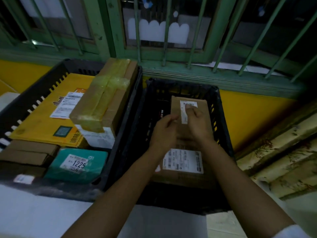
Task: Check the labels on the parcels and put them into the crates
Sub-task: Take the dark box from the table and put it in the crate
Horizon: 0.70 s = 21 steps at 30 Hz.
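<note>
Head view, centre: left hand point(164, 130) and right hand point(199, 125) grip the small parcel point(175, 107); right fingers point(190, 109) cover its label point(184, 116), which risks a misreading.

I get one head-worn view, looking forward and steeply down, close above the black slatted plastic crate point(221, 121) (green barred window frame point(188, 76) just beyond it).

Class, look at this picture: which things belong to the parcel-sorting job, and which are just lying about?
Job: small brown cardboard parcel with white label, gripped by the left hand; right black plastic crate; left black plastic crate; teal parcel labelled 1225; flat yellow cardboard box.
Lying about: white paper sheet on the sill; green metal window bars.
</note>
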Available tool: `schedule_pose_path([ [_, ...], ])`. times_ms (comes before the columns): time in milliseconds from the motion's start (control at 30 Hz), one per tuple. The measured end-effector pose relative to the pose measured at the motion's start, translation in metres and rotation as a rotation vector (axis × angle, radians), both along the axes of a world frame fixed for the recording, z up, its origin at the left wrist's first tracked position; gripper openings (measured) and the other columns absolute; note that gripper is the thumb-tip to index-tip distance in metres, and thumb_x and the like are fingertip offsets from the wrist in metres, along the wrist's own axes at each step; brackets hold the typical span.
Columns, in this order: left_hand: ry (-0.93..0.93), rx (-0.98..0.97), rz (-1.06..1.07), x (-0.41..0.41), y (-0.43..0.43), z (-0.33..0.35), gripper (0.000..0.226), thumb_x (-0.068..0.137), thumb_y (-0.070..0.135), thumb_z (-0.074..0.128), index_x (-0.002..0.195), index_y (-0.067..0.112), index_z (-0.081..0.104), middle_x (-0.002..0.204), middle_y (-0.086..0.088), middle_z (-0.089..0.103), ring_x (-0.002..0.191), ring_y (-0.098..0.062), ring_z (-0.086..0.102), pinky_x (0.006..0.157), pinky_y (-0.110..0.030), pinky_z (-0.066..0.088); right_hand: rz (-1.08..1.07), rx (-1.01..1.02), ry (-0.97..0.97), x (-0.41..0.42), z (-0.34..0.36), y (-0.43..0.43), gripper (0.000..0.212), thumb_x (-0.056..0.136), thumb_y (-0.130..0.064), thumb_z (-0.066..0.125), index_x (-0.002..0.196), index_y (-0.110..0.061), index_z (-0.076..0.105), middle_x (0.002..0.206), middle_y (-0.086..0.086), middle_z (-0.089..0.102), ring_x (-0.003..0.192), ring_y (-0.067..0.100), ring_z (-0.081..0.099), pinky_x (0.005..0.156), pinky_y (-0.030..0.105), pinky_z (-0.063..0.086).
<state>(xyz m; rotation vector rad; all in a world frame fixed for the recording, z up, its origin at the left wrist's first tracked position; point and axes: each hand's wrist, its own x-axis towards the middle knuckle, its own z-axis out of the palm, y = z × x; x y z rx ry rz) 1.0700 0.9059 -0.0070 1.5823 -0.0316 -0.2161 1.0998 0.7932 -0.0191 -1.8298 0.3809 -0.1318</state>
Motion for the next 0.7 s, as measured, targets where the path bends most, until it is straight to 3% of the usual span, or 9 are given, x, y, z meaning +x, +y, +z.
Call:
schedule_pose_path([
  [100,-0.049,0.025,-0.098,-0.025,0.0,0.003,0.031,0.1,0.012,0.041,0.124,0.017,0.06,0.126,0.002,0.059,0.111,-0.01,0.057,0.094,-0.022,0.047,-0.082,0.112,-0.071,-0.038,0.015,0.012,0.033,0.102,-0.03,0.041,0.128,-0.018,0.057,0.109,-0.013,0.061,0.095,-0.005,0.056,0.078,0.011,0.042],
  [167,-0.09,0.014,-0.133,-0.038,0.006,0.002,0.032,0.1,0.013,0.042,0.127,0.015,0.058,0.121,0.008,0.057,0.099,0.006,0.055,0.079,-0.002,0.042,-0.169,0.156,-0.115,-0.066,0.021,0.021,0.029,0.101,-0.031,0.042,0.121,-0.02,0.061,0.106,-0.012,0.063,0.095,-0.006,0.059,0.075,0.008,0.043],
  [200,-0.09,-0.001,-0.148,-0.042,0.01,0.001,0.031,0.1,0.014,0.043,0.127,0.016,0.058,0.118,0.009,0.057,0.091,0.012,0.055,0.073,0.001,0.041,-0.224,0.173,-0.137,-0.08,0.025,0.025,0.028,0.101,-0.031,0.043,0.117,-0.022,0.064,0.107,-0.012,0.065,0.097,-0.005,0.06,0.075,0.009,0.045],
  [300,-0.045,-0.051,-0.205,-0.052,0.024,-0.004,0.026,0.099,0.02,0.046,0.121,0.021,0.061,0.12,0.005,0.061,0.093,0.003,0.06,0.08,-0.016,0.05,-0.354,0.181,-0.206,-0.127,0.033,0.033,0.023,0.102,-0.03,0.043,0.095,-0.034,0.064,0.084,-0.024,0.07,0.08,-0.014,0.063,0.064,0.005,0.046],
  [333,-0.024,-0.061,-0.215,-0.055,0.026,-0.005,0.023,0.099,0.022,0.048,0.118,0.024,0.061,0.118,0.007,0.06,0.095,-0.001,0.059,0.083,-0.021,0.05,-0.408,0.187,-0.22,-0.144,0.034,0.033,0.022,0.102,-0.031,0.043,0.096,-0.034,0.064,0.085,-0.025,0.07,0.083,-0.013,0.063,0.068,0.007,0.046],
  [433,-0.056,-0.086,-0.291,-0.079,0.015,0.0,0.018,0.099,0.023,0.049,0.109,0.032,0.062,0.103,0.025,0.057,0.093,0.009,0.053,0.083,-0.015,0.043,-0.583,0.162,-0.224,-0.199,0.033,0.023,0.024,0.1,-0.037,0.045,0.115,-0.03,0.062,0.118,-0.013,0.064,0.112,0.001,0.057,0.089,0.017,0.041],
  [533,-0.092,-0.12,-0.521,-0.127,-0.016,0.006,0.023,0.1,0.022,0.046,0.118,0.027,0.059,0.105,0.029,0.055,0.096,0.016,0.052,0.08,-0.003,0.042,-0.753,0.167,-0.242,-0.263,0.036,0.011,0.03,0.1,-0.036,0.046,0.124,-0.024,0.06,0.13,-0.003,0.061,0.122,0.009,0.053,0.105,0.026,0.038],
  [600,-0.103,-0.114,-0.663,-0.17,-0.038,0.006,0.024,0.1,0.023,0.046,0.119,0.028,0.059,0.108,0.028,0.057,0.098,0.018,0.052,0.081,-0.002,0.042,-0.873,0.148,-0.245,-0.311,0.038,0.004,0.031,0.1,-0.036,0.045,0.118,-0.021,0.065,0.121,0.001,0.066,0.116,0.012,0.058,0.1,0.024,0.041],
  [700,-0.061,-0.122,-0.821,-0.242,-0.072,0.002,0.025,0.099,0.02,0.048,0.12,0.023,0.061,0.118,0.014,0.062,0.111,0.002,0.055,0.095,-0.018,0.043,-1.049,0.132,-0.267,-0.391,0.038,-0.007,0.023,0.1,-0.037,0.044,0.098,-0.032,0.066,0.105,-0.009,0.069,0.107,0.005,0.061,0.087,0.019,0.042],
])
